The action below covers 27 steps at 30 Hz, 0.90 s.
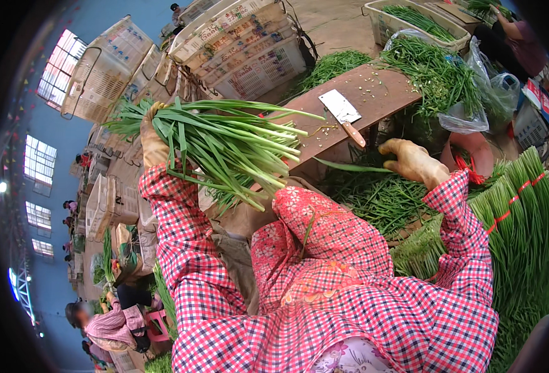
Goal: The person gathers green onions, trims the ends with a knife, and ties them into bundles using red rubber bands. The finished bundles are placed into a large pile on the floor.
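Observation:
My left hand (154,135), in a yellowish glove, is shut around the leafy part of a bunch of garlic chives (227,140). The pale stems point right, over a brown wooden board (318,126) and my knee. My right hand (414,161), gloved too, is raised at the right of the board with fingers apart. A long green leaf (351,166) reaches to its fingertips; whether they touch it I cannot tell. A cleaver (342,112) with a wooden handle lies on the board among small pale scraps.
Loose greens (381,200) lie below my right hand. Red-banded bundles (512,219) stand at the right. Trimmings and clear plastic bags (465,116) are beyond the board. Stacked plastic crates (255,60) stand at the back. A co-worker (113,326) sits at the lower left.

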Each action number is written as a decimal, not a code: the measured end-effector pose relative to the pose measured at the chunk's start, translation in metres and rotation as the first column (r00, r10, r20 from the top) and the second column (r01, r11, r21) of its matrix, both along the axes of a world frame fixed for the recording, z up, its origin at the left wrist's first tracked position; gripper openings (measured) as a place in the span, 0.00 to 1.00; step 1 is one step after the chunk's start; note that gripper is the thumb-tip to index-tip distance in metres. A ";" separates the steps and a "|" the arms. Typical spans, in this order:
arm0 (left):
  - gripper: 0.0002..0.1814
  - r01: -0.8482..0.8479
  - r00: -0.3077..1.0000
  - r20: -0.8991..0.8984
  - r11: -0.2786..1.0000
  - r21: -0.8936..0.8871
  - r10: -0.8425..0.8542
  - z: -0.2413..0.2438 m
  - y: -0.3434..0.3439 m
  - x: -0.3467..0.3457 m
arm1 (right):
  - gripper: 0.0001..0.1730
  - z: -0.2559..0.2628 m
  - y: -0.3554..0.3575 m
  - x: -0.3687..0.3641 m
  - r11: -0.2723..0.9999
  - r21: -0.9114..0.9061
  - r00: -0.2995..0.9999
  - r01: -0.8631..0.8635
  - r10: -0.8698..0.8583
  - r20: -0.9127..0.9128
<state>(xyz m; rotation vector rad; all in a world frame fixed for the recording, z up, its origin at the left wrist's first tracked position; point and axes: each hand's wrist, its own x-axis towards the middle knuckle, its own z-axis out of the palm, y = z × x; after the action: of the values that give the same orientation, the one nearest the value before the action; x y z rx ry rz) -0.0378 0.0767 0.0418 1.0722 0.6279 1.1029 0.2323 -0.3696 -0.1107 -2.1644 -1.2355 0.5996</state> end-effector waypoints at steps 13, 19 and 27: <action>0.07 0.157 0.975 0.145 0.983 0.097 -0.170 -0.002 -0.004 -0.017 | 0.15 -0.011 0.081 -0.064 0.959 0.227 0.974 -0.171 0.130 0.186; 0.08 0.342 0.839 0.367 0.914 0.216 -0.401 -0.007 -0.056 -0.045 | 0.17 -0.034 0.065 -0.004 0.999 -0.006 0.831 -0.054 0.048 0.554; 0.10 0.695 0.451 0.581 0.675 0.248 -0.678 -0.012 -0.109 -0.066 | 0.29 0.023 0.093 -0.021 0.939 0.345 0.997 0.006 0.023 -0.080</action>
<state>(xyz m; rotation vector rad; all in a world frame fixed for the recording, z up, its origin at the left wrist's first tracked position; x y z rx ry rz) -0.1037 -0.0320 0.0301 0.7220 -0.3632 0.6304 0.2111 -0.2767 -0.0874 -1.8252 -1.2054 0.4334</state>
